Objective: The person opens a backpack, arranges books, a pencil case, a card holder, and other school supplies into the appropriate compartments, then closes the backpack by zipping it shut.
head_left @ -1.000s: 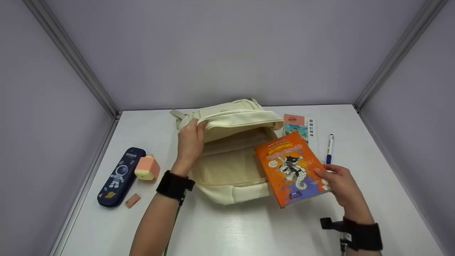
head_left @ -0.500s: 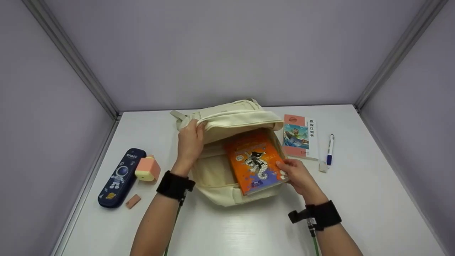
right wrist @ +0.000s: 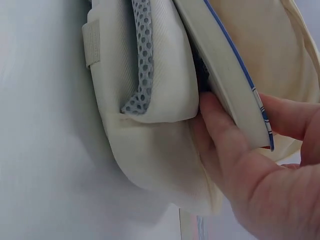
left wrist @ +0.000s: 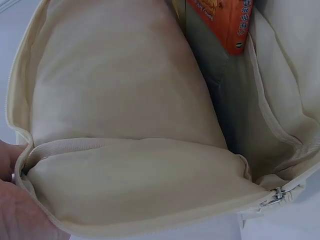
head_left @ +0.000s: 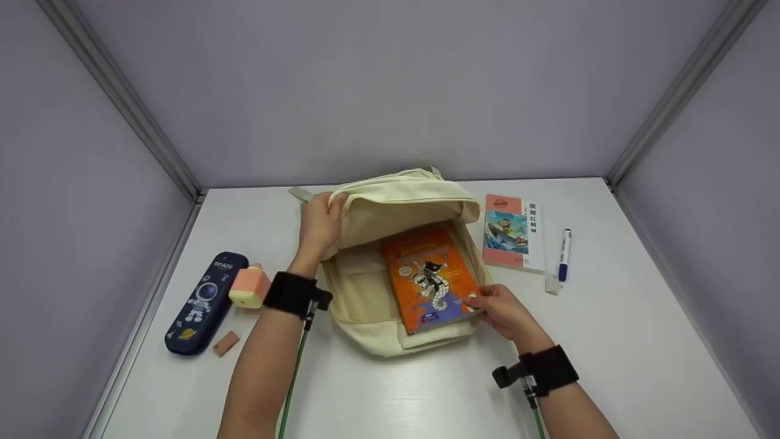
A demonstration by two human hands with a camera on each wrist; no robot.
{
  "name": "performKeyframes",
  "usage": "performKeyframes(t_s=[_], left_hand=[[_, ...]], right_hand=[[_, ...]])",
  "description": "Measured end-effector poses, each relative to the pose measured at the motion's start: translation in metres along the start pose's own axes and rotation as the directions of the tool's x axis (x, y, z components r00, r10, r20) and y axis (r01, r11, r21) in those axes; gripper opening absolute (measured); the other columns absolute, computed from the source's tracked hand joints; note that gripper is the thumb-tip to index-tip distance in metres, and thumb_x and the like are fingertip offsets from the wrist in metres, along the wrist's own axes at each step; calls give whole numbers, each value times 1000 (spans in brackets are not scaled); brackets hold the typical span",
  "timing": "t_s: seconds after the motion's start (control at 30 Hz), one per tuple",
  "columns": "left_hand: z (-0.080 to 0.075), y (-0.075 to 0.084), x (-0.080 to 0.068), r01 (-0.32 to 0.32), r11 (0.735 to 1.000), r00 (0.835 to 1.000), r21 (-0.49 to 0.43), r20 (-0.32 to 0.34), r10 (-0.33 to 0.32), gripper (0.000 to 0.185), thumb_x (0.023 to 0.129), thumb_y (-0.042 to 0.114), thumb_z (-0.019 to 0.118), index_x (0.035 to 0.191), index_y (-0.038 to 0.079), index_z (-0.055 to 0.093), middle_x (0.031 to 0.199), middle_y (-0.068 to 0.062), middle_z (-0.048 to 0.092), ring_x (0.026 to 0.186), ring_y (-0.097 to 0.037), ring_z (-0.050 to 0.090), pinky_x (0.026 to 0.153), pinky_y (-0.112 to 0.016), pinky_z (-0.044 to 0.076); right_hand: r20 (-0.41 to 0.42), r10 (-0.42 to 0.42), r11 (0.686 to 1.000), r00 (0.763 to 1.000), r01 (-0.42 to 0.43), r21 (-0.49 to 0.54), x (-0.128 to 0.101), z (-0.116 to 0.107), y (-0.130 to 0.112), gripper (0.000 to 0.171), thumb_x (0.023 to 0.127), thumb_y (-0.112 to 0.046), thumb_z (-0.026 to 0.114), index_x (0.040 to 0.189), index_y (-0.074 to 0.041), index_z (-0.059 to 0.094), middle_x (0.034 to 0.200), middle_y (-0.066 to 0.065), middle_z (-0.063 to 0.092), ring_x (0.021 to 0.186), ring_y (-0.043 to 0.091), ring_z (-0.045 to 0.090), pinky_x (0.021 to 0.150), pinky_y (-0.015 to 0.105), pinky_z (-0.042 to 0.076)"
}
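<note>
So there's a cream canvas backpack [head_left: 390, 268] lying flat in the middle of the white table [head_left: 396, 396], mouth gaping toward the camera. The left hand [head_left: 320, 222] sits at the upper left of the bag's opening, fingers curled round the top flap's edge and holding it up; in the left wrist view you see that hand [left wrist: 15, 200] at the lower left corner of the frame pinching the zipper seam, with the pale lining filling most of the shot. The right hand [head_left: 503, 311] is just right of centre, low in the frame, clamped on the near corner of an orange paperback book [head_left: 429, 277], thumb on top and fingers underneath. The book is about halfway into the bag, its far end under the raised flap and its near end sticking out over the front pocket. The right wrist view shows the book's [right wrist: 225, 70] page edge running diagonally, the fingers [right wrist: 225, 145] wrapped under it right beside the bag's mesh pocket. Off to the right of the bag lies a second book with a pink cover [head_left: 513, 231], then a blue marker pen [head_left: 564, 255] and a small white eraser [head_left: 552, 284]. On the left of the frame there's a navy space-print pencil case [head_left: 204, 303], a peach pencil sharpener [head_left: 250, 286] touching it, and a small pink eraser [head_left: 226, 343].
</note>
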State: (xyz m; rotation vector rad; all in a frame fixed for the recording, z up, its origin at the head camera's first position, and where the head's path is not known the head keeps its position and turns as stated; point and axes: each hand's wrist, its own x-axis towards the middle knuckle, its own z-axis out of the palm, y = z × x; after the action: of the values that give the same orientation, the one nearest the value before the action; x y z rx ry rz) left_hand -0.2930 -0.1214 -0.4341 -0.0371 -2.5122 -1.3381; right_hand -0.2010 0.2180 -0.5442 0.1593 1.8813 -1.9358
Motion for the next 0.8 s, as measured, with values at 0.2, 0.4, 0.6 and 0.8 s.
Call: performKeyframes(t_s=[0.2,0.4,0.6,0.8], left_hand=[[-1,-3,13,59,998,998,-25,26,-58,42,102,26,54,65,11,44,61,2,37,58,-16,39,56,-29,32],[1,-5,16,112,986,993,-124,57,-106,46,103,28,53,61,12,38,57,3,33,51,-12,33,50,-27,29],[1,-4,17,120,982,993,-146,41,-115,45,102,25,53,61,12,39,57,3,34,51,-13,34,50,-27,29],[2,-3,16,98,988,995,-118,24,-96,44,102,24,53,62,12,40,58,3,34,53,-14,34,52,-28,29]], right_hand=[[18,11,997,1000,-9,-78,7,-2,-1,46,101,-7,51,137,16,36,104,12,60,86,15,61,76,31,50],[35,44,984,998,-37,-175,16,3,-12,42,102,-9,52,134,14,37,103,17,60,83,20,66,74,35,56],[-10,-5,915,1000,1,-404,25,19,-22,33,101,-20,56,117,8,52,83,10,62,52,14,53,47,27,43],[-12,-58,952,998,51,-302,40,32,-19,28,101,-18,57,108,9,58,71,8,59,49,13,47,46,26,42]])
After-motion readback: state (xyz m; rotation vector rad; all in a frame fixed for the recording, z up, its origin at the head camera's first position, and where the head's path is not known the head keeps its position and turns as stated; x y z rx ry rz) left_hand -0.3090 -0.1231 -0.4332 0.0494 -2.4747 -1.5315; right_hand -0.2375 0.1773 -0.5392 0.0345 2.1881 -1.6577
